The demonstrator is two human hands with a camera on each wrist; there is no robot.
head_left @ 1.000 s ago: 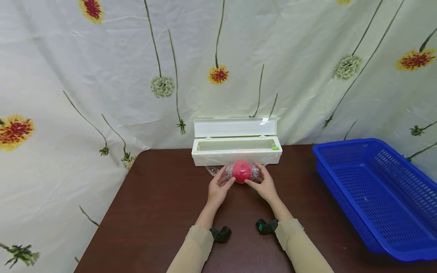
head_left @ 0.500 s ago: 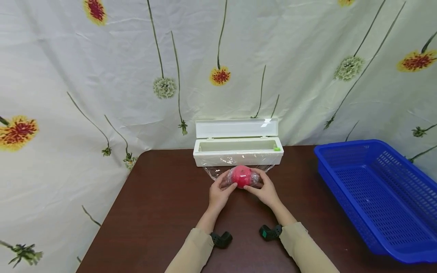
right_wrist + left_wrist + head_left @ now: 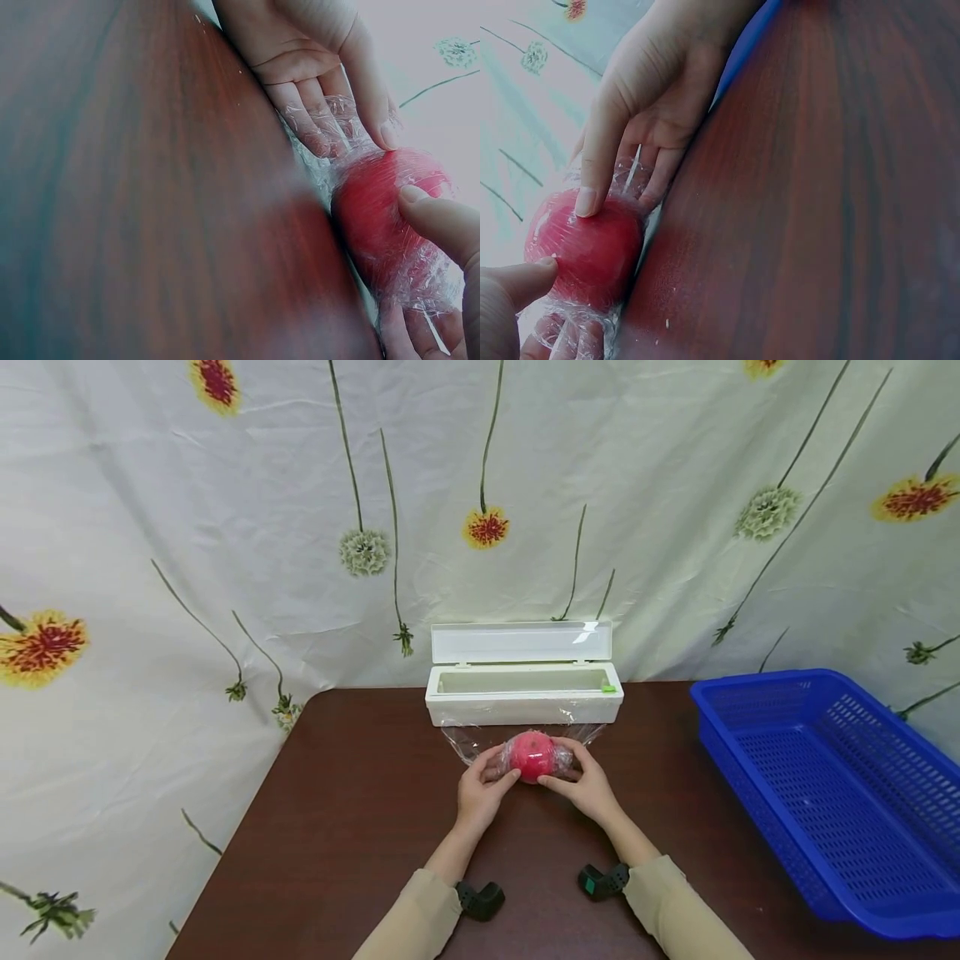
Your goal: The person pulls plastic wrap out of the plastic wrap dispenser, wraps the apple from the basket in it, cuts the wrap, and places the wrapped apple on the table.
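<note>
Between both hands is a red, round fruit (image 3: 532, 756) wrapped in clear cling film (image 3: 570, 309). My left hand (image 3: 480, 789) grips its left side, thumb on the near face and fingers behind the bunched film. From the right, my right hand (image 3: 588, 783) holds it the same way; in the right wrist view that thumb (image 3: 442, 217) presses on the wrapped skin. A sheet of film (image 3: 468, 742) runs from the fruit back to a long white cling film box (image 3: 525, 708), whose lid (image 3: 517, 643) stands up. Some fingers are hidden behind the fruit and film.
A blue perforated plastic basket (image 3: 825, 793) stands on the right of the dark brown table (image 3: 360, 827). Behind the table hangs a white flowered cloth (image 3: 285, 510). A small green piece (image 3: 608, 688) sits at the right end of the box.
Both hands have drawn the wrapped fruit a little toward the body, away from the box. More film now shows stretched between the two. The box has stayed in place.
</note>
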